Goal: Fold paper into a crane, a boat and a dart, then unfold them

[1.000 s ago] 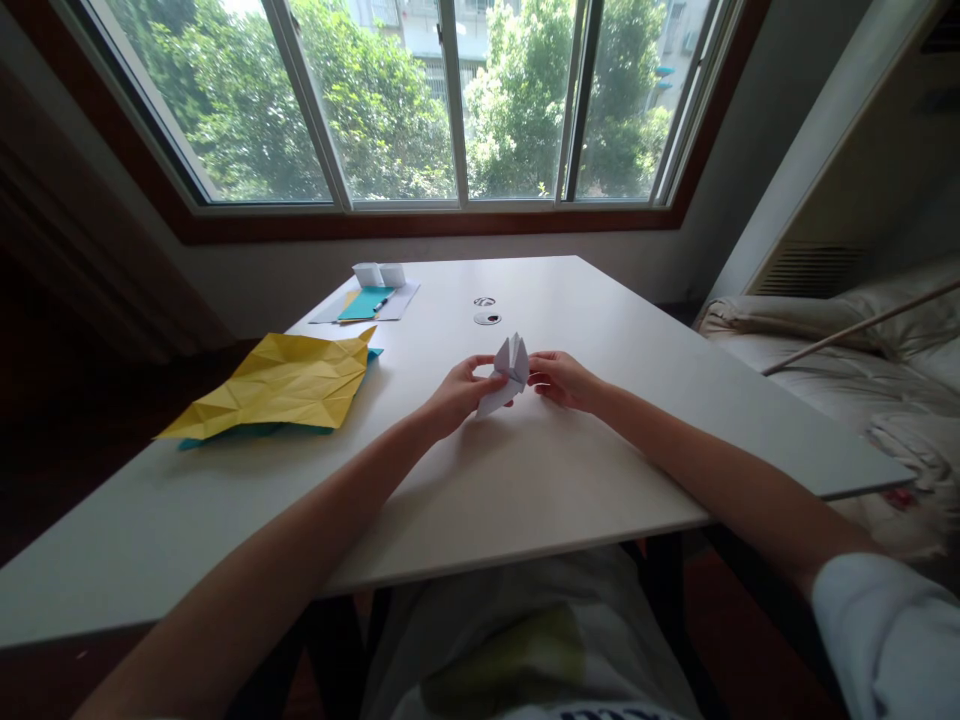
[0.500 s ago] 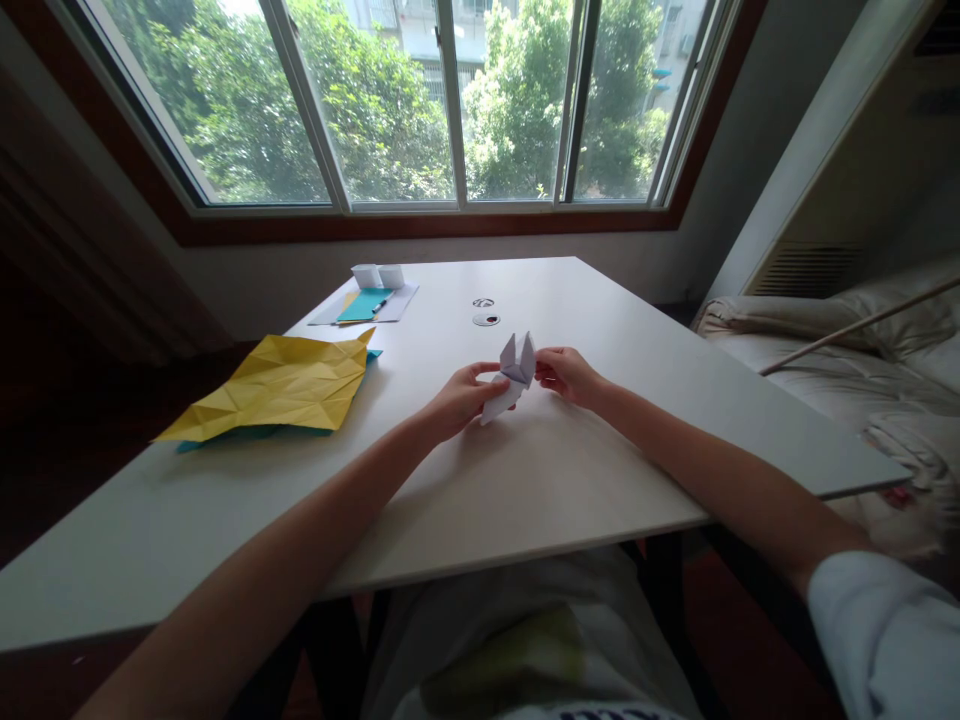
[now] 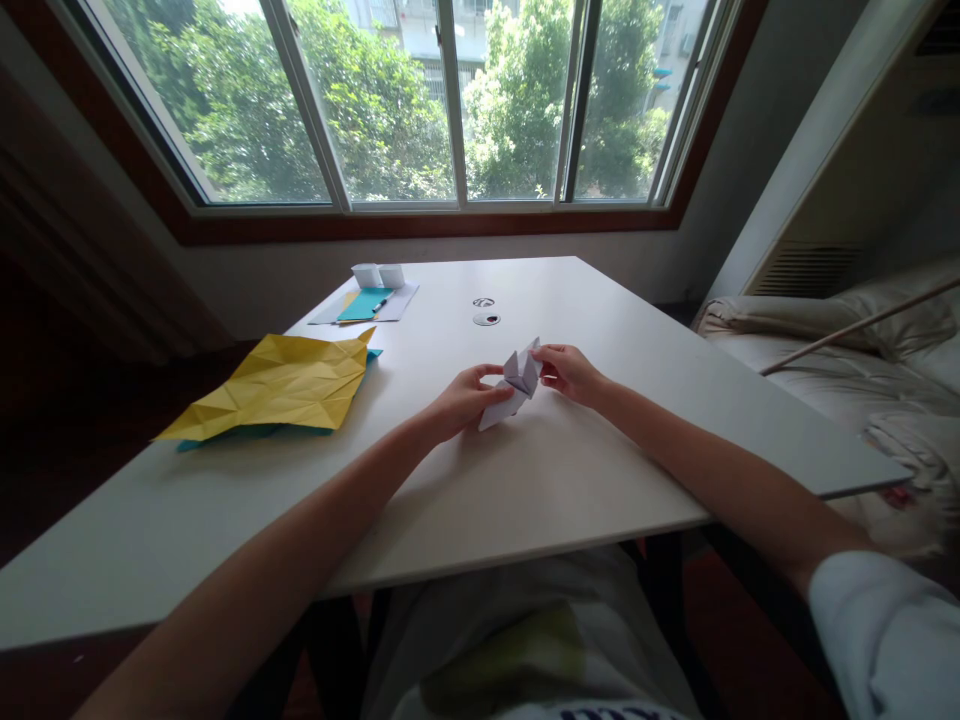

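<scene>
A small white folded paper [image 3: 523, 372] is held up over the middle of the white table [image 3: 570, 470], with pointed flaps standing at its top. My left hand [image 3: 469, 402] pinches its lower left part, thumb in front and the other fingers mostly behind it. At the upper right, my right hand [image 3: 568, 374] grips a flap between thumb and forefinger. The other right fingers are curled in. Some of the paper's lower side is covered by my left thumb.
Creased yellow paper [image 3: 285, 385] lies over a teal sheet [image 3: 259, 432] on the left. Farther back are two white folded paper pieces [image 3: 379, 275], a teal paper [image 3: 365, 303] and a pen [image 3: 382, 301]. Round grommets [image 3: 486, 319] sit in the tabletop. A sofa [image 3: 885, 350] stands right.
The folded paper has tilted to the right, its flaps leaning over. My right hand's fingertips have moved onto the right flap. My left hand has barely shifted.
</scene>
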Demonstrator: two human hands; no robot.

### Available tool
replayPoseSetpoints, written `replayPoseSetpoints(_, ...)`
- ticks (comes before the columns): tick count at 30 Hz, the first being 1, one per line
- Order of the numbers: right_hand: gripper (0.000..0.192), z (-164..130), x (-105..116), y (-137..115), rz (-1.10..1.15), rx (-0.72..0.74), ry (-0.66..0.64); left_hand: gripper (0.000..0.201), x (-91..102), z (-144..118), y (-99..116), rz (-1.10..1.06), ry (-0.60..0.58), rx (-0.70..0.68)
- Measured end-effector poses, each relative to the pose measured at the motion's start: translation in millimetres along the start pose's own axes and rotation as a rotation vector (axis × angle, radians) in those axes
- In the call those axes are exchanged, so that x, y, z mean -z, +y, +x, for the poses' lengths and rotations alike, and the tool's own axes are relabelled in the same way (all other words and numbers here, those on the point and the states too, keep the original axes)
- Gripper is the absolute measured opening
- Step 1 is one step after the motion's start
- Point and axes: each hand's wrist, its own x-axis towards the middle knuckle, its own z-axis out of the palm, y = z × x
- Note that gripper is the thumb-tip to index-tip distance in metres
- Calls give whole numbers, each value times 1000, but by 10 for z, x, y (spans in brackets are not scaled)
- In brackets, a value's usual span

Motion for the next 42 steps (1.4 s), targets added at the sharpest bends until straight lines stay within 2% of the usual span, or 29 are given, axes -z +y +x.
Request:
replayPoseSetpoints(6,17,30,13,-1,54,-2,37,64,-2,2,-7,28,9,2)
replayPoseSetpoints(9,18,28,5,-4,56,8,14,59,14,2,13,149,18,-18)
replayPoseSetpoints(11,19,24,1,-4,56,5,-10,49,42,9,41,341,83,-111)
replayPoseSetpoints(13,21,16,-4,-3,42,-15,-41,41,73,13,81,530,188,-278)
replayPoseSetpoints(16,22,-6,-17,-2,-6,-38,-88,34,93,0,157,623,264,-483)
replayPoseSetpoints(21,26,-17,-11,4,-142,4,-111,23,49,-38,217,631,231,-526)
replayPoseSetpoints(24,29,4,14,8,-323,113,-23,23,48,-33,196,643,274,-537)
replayPoseSetpoints(26,31,0,17,-1,-474,267,86,22,69,-20,176,647,326,-553)
replayPoseSetpoints(28,32,-36,-6,-24,-591,430,139,22,95,-7,158,654,377,-566)
replayPoseSetpoints(32,30,-176,-119,-77,-678,644,60,19,119,15,130,700,428,-594)
replayPoseSetpoints(37,23,-264,-214,-62,-739,760,0,18,106,33,105,723,416,-605)
replayPoseSetpoints(42,21,-225,-191,-20,-761,769,8,16,107,27,105,732,419,-607)
